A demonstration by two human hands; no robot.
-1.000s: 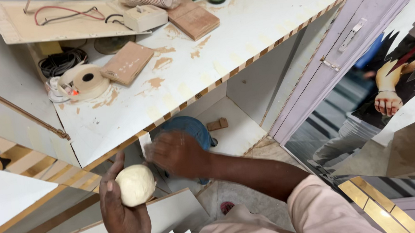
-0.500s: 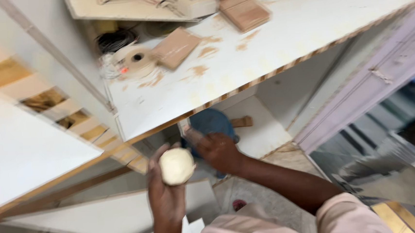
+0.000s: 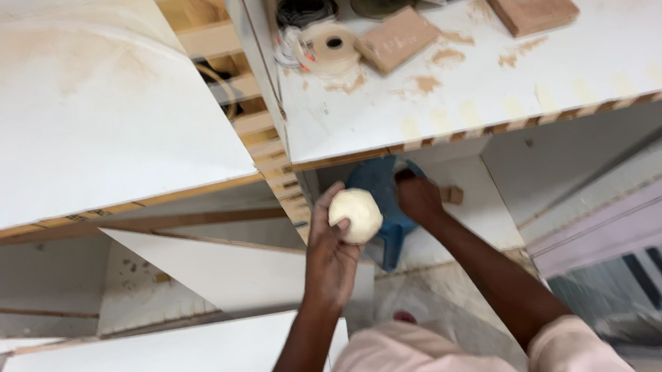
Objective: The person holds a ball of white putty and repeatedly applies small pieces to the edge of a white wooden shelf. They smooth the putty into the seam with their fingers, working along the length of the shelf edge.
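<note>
Grip, left hand [image 3: 328, 260]: closed around pale round ball [image 3: 355, 214], held up below the surface edge.
Grip, right hand [image 3: 419, 198]: on blue object [image 3: 378, 186] under the surface; closure cannot be told.
Surface [image 3: 572, 76]: white, dusty; tape roll [image 3: 331, 45], wooden blocks [image 3: 397, 39].

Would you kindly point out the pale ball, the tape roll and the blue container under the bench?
pale ball [image 3: 355, 215], head view, middle of its rounded front.
tape roll [image 3: 331, 48], head view, flat top face beside the core hole.
blue container [image 3: 373, 183], head view, upper face.
</note>
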